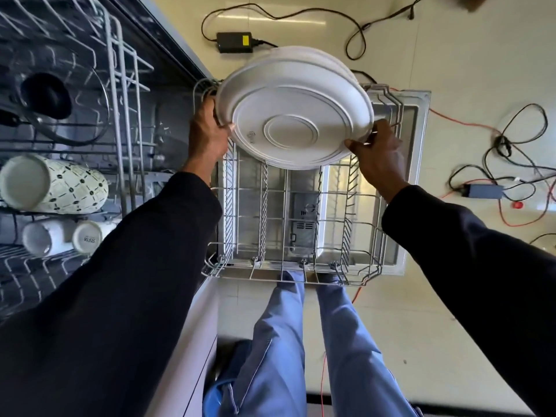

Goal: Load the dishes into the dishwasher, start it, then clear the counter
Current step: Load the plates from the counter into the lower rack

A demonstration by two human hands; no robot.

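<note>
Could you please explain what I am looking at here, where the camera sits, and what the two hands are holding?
The camera is worn on a person's head and looks down, so you see their own arms and legs. The left hand and right hand grip opposite edges of a stack of white plates, underside facing the camera. Below it is the pulled-out lower rack of an open dishwasher, with nothing in the part that shows. At left, the upper rack holds a patterned mug and two white cups. Cables and a black power adapter lie on the floor.
</note>
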